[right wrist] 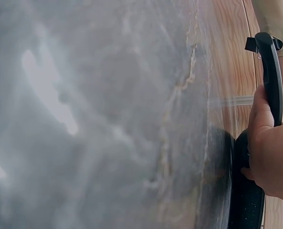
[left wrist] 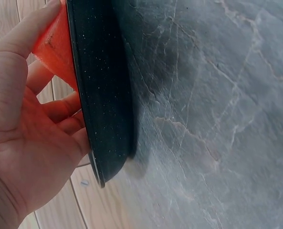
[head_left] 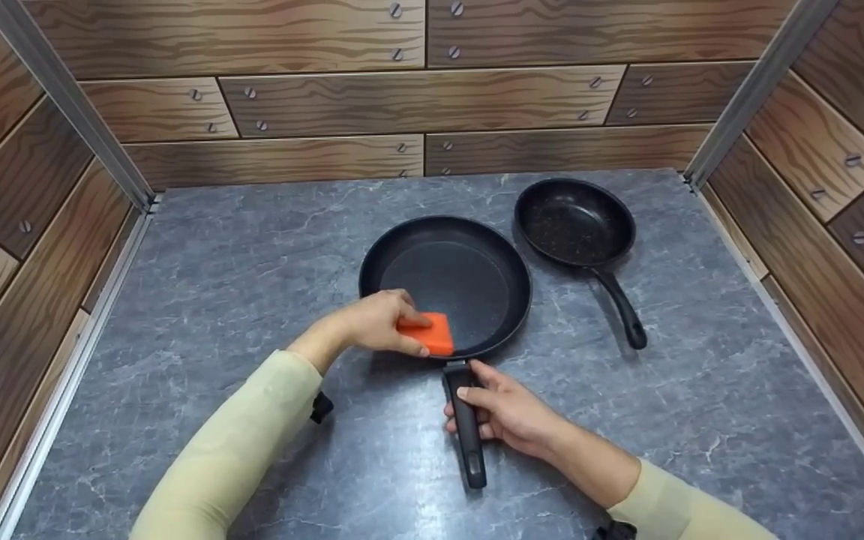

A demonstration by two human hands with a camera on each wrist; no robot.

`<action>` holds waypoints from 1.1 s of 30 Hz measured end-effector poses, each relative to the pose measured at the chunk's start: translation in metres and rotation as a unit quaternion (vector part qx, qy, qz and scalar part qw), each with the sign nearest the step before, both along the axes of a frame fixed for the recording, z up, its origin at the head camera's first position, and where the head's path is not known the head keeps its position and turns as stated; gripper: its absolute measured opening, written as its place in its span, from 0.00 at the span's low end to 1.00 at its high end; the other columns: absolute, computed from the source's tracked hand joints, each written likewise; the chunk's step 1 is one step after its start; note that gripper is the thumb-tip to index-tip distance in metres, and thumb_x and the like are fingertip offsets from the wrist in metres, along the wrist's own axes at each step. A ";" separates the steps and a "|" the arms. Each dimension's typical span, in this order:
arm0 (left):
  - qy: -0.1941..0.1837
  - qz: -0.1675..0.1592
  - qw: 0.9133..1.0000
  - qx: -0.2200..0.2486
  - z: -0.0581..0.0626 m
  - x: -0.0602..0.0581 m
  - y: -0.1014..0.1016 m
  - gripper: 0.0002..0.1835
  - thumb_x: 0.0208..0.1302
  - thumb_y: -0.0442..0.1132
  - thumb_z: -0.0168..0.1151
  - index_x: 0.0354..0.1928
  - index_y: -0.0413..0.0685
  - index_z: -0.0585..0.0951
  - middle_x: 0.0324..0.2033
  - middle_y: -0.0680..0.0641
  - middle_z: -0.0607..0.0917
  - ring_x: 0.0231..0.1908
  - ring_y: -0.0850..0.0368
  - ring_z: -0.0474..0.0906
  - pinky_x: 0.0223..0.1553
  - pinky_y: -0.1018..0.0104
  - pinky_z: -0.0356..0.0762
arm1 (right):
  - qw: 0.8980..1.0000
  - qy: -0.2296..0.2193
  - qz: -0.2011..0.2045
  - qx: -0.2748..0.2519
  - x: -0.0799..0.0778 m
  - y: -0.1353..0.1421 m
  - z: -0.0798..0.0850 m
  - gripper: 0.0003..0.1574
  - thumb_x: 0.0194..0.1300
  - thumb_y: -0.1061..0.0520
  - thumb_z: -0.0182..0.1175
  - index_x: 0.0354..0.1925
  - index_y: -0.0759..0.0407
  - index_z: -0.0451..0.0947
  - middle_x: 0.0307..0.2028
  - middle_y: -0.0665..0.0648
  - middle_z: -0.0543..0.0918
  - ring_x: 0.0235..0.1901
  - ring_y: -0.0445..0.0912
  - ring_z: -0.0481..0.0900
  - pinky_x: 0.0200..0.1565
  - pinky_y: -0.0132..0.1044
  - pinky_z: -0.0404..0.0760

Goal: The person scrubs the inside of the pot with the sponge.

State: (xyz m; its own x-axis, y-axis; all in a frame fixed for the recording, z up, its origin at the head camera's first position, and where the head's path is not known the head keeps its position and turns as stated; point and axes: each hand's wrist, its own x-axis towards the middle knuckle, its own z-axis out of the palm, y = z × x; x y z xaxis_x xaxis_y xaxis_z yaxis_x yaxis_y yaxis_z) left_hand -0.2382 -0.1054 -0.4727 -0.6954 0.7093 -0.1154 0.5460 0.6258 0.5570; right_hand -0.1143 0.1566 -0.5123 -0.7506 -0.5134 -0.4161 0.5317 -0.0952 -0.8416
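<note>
Left hand (head_left: pixel 383 321) pinches orange sponge (head_left: pixel 438 334) inside large pan (head_left: pixel 451 274); right hand (head_left: pixel 513 415) grips pan handle (head_left: pixel 469 442); small pan (head_left: pixel 574 225) near, on desk (head_left: pixel 252 255).

No lettering, label, brand, number or sign can be read in any view.

The round black pan (head_left: pixel 458 274) is in the middle of the bench (head_left: pixel 252 247), its open side up and its handle (head_left: pixel 469 446) toward the near side, gripped by the right hand (head_left: pixel 516 414). The left hand (head_left: pixel 381 322) holds an orange sponge (head_left: pixel 439 337) at the pan's near inside wall.
</note>
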 end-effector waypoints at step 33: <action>-0.060 -0.028 0.997 0.050 -0.010 -0.001 0.044 0.32 0.65 0.59 0.74 0.67 0.54 0.84 0.56 0.46 0.85 0.52 0.53 0.80 0.57 0.59 0.77 | 1.000 0.018 0.016 -0.011 -0.001 0.002 0.001 0.44 0.81 0.59 0.54 0.83 0.64 0.44 0.42 0.63 0.86 0.38 0.52 0.90 0.42 0.46 0.89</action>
State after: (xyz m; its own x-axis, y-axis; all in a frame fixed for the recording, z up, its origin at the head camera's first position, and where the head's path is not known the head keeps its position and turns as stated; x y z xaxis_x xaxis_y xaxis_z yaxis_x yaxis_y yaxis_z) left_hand -0.2389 -0.0615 -0.4825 -0.6406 0.7582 -0.1217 0.5043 0.5349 0.6780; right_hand -0.1149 0.1584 -0.5113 -0.7481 -0.5461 -0.3769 0.5040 -0.0982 -0.8581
